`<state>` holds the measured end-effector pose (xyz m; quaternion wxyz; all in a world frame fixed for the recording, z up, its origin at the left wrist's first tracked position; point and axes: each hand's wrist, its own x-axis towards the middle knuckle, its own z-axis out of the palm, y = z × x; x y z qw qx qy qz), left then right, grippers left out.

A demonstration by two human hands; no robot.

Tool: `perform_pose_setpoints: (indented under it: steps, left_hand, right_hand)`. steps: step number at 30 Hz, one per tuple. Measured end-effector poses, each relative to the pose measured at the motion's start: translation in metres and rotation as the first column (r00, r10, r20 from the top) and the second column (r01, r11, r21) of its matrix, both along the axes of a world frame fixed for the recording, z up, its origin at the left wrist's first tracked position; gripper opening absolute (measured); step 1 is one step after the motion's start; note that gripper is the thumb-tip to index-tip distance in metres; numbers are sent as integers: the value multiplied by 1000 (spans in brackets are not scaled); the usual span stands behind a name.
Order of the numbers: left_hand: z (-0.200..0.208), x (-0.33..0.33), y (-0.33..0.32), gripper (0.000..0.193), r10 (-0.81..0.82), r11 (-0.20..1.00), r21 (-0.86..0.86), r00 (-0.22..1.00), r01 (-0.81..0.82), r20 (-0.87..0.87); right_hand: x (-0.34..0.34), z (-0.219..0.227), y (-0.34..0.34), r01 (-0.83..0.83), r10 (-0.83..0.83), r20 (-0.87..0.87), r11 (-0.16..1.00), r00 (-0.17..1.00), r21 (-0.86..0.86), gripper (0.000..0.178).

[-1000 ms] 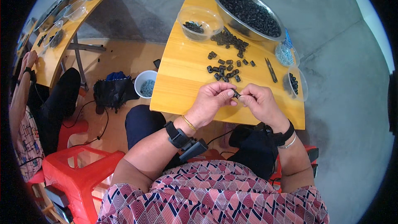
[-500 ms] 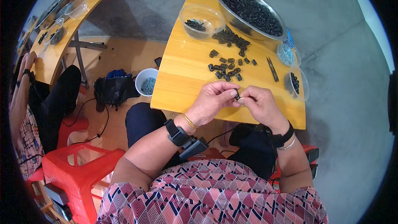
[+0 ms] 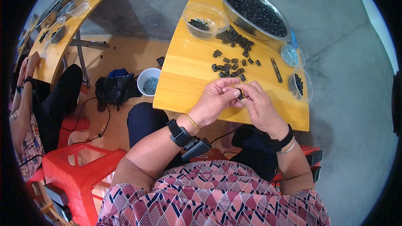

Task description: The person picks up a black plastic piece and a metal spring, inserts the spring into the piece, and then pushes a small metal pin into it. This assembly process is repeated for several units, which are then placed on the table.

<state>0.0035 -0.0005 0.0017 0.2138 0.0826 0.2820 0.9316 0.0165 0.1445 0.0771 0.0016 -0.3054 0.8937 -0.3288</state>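
Above the table's near edge, my left hand [image 3: 212, 100] pinches a small black part [image 3: 240, 95] between thumb and fingers. My right hand [image 3: 260, 105] meets it from the other side, its fingertips closed on the same part. Fingers cover most of that part, so its exact kind is hidden. Just beyond my hands, several loose black cylindrical pieces [image 3: 227, 70] lie on the yellow table [image 3: 184, 75]. Farther back is a denser pile of black pieces [image 3: 234, 38]. Black-tipped tweezers [image 3: 276, 70] rest to the right.
A large metal bowl [image 3: 289, 33] full of black parts stands at the back. Clear plastic tubs [image 3: 205, 10], [image 3: 309, 88] and a tub of pale blue bits [image 3: 290, 54] sit around the table. A white bucket [image 3: 144, 75] and red stool [image 3: 79, 163] are left; another person's hands [image 3: 28, 65] are beyond.
My right hand has turned slightly, its fingers shifting up around the small black part. My left hand stays nearly in place. The other person's hands have come together at their table's edge.
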Motion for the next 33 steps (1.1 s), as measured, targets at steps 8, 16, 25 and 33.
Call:
perform_pose_setpoints:
  steps: [8,16,25,33]
  left_hand:
    - [-2,0,2,31,-53,997,-56,997,50,-51]
    - [-3,2,2,36,-33,999,-43,996,30,-78]
    - [5,0,-8,21,-195,980,-26,980,196,27]
    - [2,1,-10,19,-295,955,12,955,295,31]
  right_hand:
    - [-2,-2,3,-23,23,-2,1000,1000,17,27]
    - [-1,-8,0,-2,4,53,999,999,-39,27]
    - [0,2,4,-49,50,8,997,999,-61,29]
    - [3,-8,-2,-79,77,-39,994,996,-70,31]
